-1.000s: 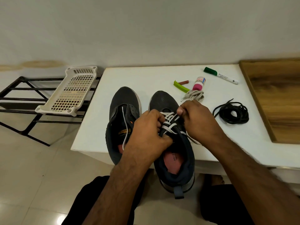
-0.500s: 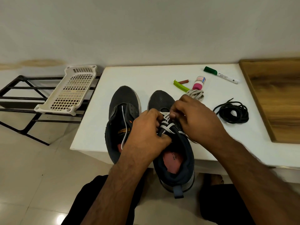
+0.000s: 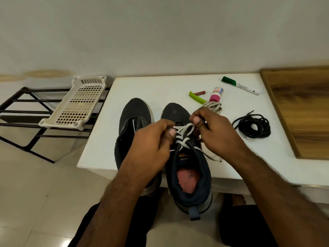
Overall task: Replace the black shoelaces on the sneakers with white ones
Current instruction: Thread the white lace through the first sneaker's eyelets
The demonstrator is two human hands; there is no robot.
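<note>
Hands part and draw the white lace taut on the right sneaker

Since a moment ago the right hand (image 3: 216,133) and left hand (image 3: 153,139) pulled apart, each grip pinching the white lace (image 3: 183,133) on the right sneaker (image 3: 188,168), at the desk (image 3: 160,90) edge; lower rows snugged, upper eyelets remain

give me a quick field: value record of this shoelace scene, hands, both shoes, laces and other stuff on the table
left hand: pinches white lace
right hand: pinches the same lace
right sneaker: partly laced in white
left sneaker: no crossed lacing visible
black laces: coiled on white table
spare white lace: bundled beyond the right hand
other items: green marker, pink-capped bottle
</note>
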